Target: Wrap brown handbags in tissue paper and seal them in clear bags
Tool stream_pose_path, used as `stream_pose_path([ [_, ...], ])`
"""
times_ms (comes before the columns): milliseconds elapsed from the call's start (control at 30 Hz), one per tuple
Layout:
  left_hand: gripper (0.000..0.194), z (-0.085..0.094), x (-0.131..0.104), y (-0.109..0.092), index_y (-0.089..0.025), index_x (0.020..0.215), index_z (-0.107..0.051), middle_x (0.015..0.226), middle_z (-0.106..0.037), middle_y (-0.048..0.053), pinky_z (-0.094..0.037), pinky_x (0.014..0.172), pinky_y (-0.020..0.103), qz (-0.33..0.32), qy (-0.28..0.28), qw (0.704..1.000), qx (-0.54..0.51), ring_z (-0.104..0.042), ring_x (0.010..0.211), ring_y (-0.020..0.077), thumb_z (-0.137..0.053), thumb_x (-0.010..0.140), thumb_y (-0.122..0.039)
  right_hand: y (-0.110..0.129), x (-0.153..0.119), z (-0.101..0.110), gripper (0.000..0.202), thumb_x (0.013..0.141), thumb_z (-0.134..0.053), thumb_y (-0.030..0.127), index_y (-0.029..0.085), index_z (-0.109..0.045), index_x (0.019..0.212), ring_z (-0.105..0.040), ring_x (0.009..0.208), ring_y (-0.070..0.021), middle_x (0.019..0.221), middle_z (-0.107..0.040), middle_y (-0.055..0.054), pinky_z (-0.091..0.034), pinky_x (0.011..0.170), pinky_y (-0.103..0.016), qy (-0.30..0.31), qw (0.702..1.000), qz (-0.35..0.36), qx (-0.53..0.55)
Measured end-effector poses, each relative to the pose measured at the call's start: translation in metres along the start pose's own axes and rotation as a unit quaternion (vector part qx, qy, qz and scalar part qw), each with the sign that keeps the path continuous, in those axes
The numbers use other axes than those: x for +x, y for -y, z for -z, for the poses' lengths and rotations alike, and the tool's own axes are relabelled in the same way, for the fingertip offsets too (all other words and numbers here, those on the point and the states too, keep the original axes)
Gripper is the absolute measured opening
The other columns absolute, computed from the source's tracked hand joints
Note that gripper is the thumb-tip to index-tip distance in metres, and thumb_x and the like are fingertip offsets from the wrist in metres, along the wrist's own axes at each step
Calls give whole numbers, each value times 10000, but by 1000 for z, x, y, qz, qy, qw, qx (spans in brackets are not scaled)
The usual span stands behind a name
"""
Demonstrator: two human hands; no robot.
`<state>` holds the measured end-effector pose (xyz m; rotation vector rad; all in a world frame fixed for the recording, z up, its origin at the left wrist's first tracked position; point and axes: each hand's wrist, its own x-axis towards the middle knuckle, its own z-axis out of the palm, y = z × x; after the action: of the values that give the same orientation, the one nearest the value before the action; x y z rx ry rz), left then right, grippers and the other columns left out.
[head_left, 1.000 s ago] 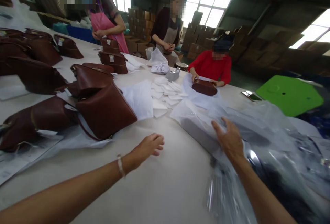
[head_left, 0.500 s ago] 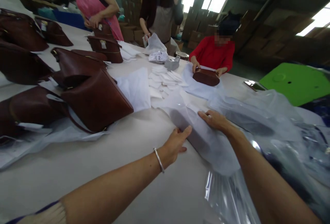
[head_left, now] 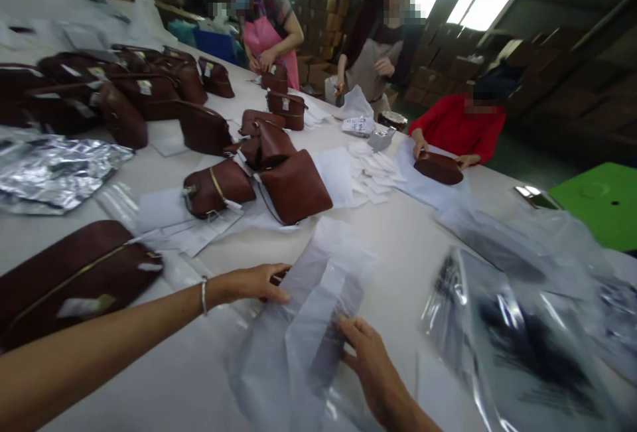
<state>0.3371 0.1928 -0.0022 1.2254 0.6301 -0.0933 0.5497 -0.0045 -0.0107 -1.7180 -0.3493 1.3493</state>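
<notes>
A bundle in white translucent wrapping [head_left: 318, 299] lies slantwise on the table before me, with a dark shape showing faintly through it. My left hand [head_left: 263, 284] grips its left edge, thumb on top, with a small dark patch showing between thumb and fingers. On the opposite side, my right hand [head_left: 368, 359] presses curled fingers against the wrapping. Clear film spreads around the bundle's near end. Left of my left forearm lies a brown handbag [head_left: 74, 279] with a gold zip. Just beyond the bundle, another brown bag [head_left: 296, 186] leans on white paper.
Several brown bags [head_left: 149, 97] crowd the table's left, near silver foil packaging [head_left: 60, 173]. White packets [head_left: 373, 170] are piled mid-table. Clear plastic bags [head_left: 527, 346] lie right, before a green panel [head_left: 597, 206]. Across the table, a red-sleeved person [head_left: 458, 127] handles a brown bag; two others stand.
My view has swung left. Both hands and the wrapped bundle have come nearer to me and left along the table, and the bundle's slant has changed. The red-sleeved person still holds the brown bag.
</notes>
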Motion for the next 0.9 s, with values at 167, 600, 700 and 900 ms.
stream_pose_path([
  [167,665,36,-73,5,-275,1277,-633,1226,-691,31,-514,910,347,17,135,983,126,-618,1132,282,-823,647,-376,-77,-118,-110,467,566,-825,590,230,-546,672,-551,870,-190,827,-582,0,-504,777,-319,-24,978,-102,180],
  [600,296,-36,-220,44,-198,1216,-629,1200,-658,111,-397,1067,386,-269,-76,869,408,-579,1163,250,-492,964,-267,-129,-239,-208,319,868,-631,466,292,-719,1121,-623,1155,-297,1225,-688,-71,-479,1025,-441,-37,950,219,-220],
  [700,382,-48,-254,98,-219,1325,-548,1334,-602,115,-390,1087,376,-328,-4,834,443,-546,1243,250,-545,948,-285,-139,-222,-209,471,892,-619,396,315,-575,1354,-430,1382,-329,1480,-501,-65,-307,1164,-557,-93,882,317,-335],
  [900,529,-5,-240,149,-226,1425,-438,1553,-369,145,-193,1201,532,-320,-107,793,507,-301,1457,295,-588,918,-237,-161,-190,-206,512,931,-557,403,227,-500,1409,-357,1426,-330,1516,-444,-127,-230,1179,-592,-187,789,365,-457],
])
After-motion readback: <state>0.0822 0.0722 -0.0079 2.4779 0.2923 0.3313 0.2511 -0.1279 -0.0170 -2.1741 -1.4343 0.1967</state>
